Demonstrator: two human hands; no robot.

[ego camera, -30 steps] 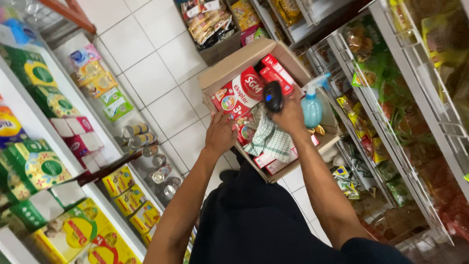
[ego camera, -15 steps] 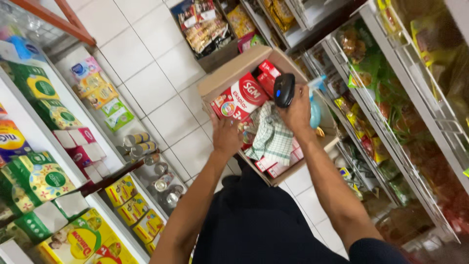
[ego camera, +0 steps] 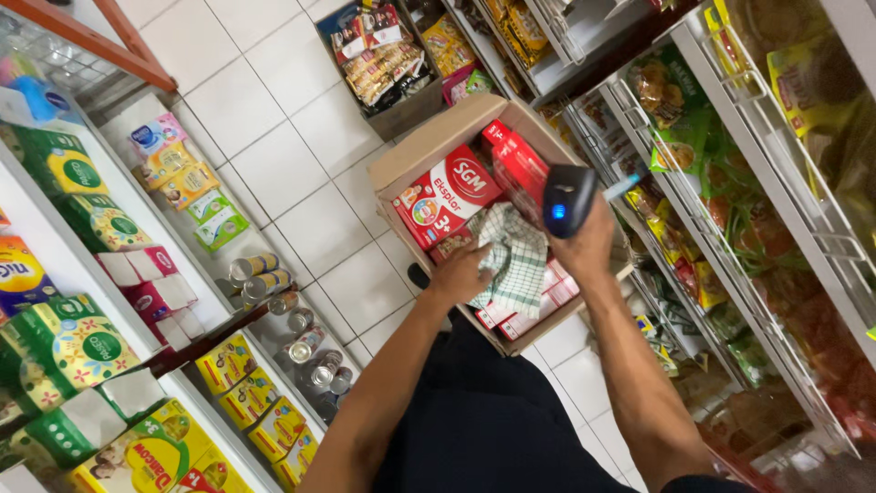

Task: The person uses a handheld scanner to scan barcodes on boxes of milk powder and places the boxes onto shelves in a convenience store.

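Scanning step, by the look of it: right hand (ego camera: pixel 584 245) closed round black handheld scanner (ego camera: pixel 568 199) over cardboard box (ego camera: pixel 429 155); left hand (ego camera: pixel 459 274) pinches checked cloth (ego camera: pixel 513 260) inside box. Next needs scanner aimed at red cartons (ego camera: pixel 452 192).

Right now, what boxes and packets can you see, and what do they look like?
Cardboard carton: on the floor, brown, open.
Red boxes: inside the carton, flat, red and white.
Checked cloth: on them, under left hand.
Scanner: in right hand, dark.
Green packs: left shelves.

The right hand (ego camera: pixel 584 246) holds a black scanner (ego camera: pixel 568 199) over the cardboard box (ego camera: pixel 429 151); the left hand (ego camera: pixel 461 274) touches a checked cloth (ego camera: pixel 516 260).
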